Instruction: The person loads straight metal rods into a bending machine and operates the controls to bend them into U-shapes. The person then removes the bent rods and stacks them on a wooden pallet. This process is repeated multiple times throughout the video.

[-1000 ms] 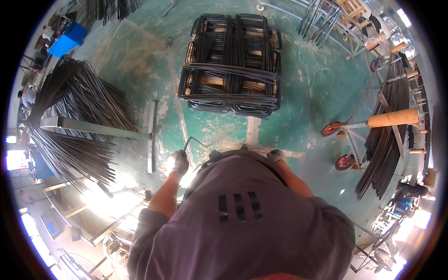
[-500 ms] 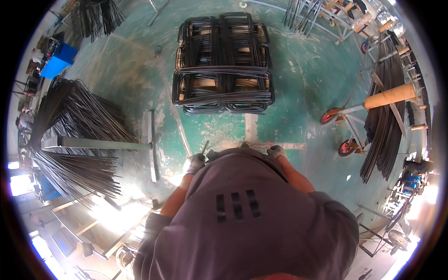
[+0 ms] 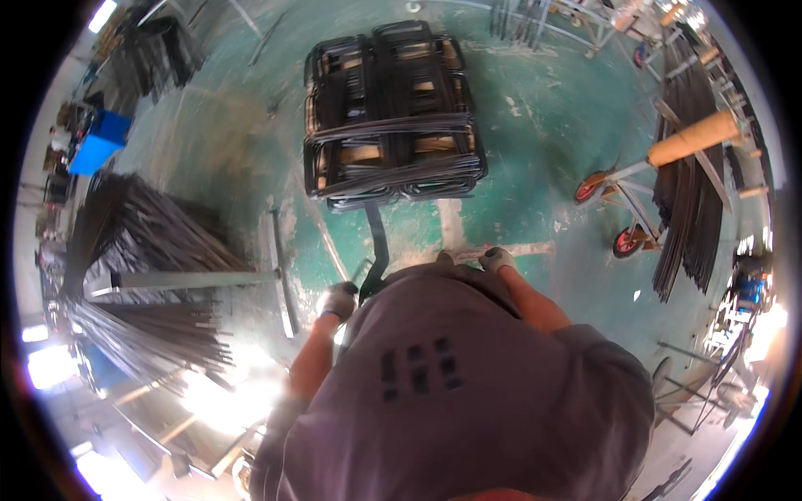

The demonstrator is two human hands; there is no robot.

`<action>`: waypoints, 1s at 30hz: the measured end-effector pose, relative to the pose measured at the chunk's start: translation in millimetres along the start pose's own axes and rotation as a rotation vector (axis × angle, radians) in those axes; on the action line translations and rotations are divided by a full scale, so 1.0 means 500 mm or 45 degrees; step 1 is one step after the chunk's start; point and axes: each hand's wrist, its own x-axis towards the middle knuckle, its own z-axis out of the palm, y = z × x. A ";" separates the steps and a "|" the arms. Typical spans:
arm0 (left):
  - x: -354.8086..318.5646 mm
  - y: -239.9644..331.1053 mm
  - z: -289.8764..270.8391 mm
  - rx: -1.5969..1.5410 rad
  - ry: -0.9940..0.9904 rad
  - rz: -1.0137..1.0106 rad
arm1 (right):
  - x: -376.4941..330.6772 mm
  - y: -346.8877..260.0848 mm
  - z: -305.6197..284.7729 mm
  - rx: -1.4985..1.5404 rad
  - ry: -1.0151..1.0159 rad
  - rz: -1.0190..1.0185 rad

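Note:
My left hand (image 3: pixel 340 298), in a light glove with dark fingers, is closed beside my body at the left. By its fingertips is a dark curved piece (image 3: pixel 364 271); I cannot make out whether it is in the grip. A dark flat strip (image 3: pixel 378 236) runs from there toward the stack of black wire frames (image 3: pixel 393 125) ahead. At the right of my body, my gloved right hand (image 3: pixel 497 258) has its fingers curled; what they hold, if anything, is hidden. Both hands are apart from the stack, whose rounded rectangular frames lie on wooden slats.
Bundles of dark rods (image 3: pixel 150 225) lie across a metal rail (image 3: pixel 192 280) at the left. A wheeled rack with a tan roller (image 3: pixel 693 138) and hanging dark rods (image 3: pixel 689 192) stands right. A blue box (image 3: pixel 100 142) is far left. Grey beam (image 3: pixel 281 275) lies on the green floor.
The view has tilted slightly, and the stack sits a little further left in it. The dark strip between the stack and my left hand has come into sight. My right hand stays beside my body.

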 end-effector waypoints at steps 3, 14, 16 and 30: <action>0.120 -0.111 0.206 -0.114 -0.086 -0.049 | -0.037 -0.035 -0.021 0.065 0.011 0.017; 0.077 0.286 -0.022 -0.255 -0.328 0.860 | -0.193 0.135 -0.019 0.315 0.128 0.303; 0.054 0.386 -0.050 -0.507 -0.438 0.688 | -0.218 0.191 0.004 0.386 0.191 0.373; -0.009 0.797 -0.275 -0.905 -0.538 0.956 | -0.067 0.192 -0.068 1.135 0.003 0.314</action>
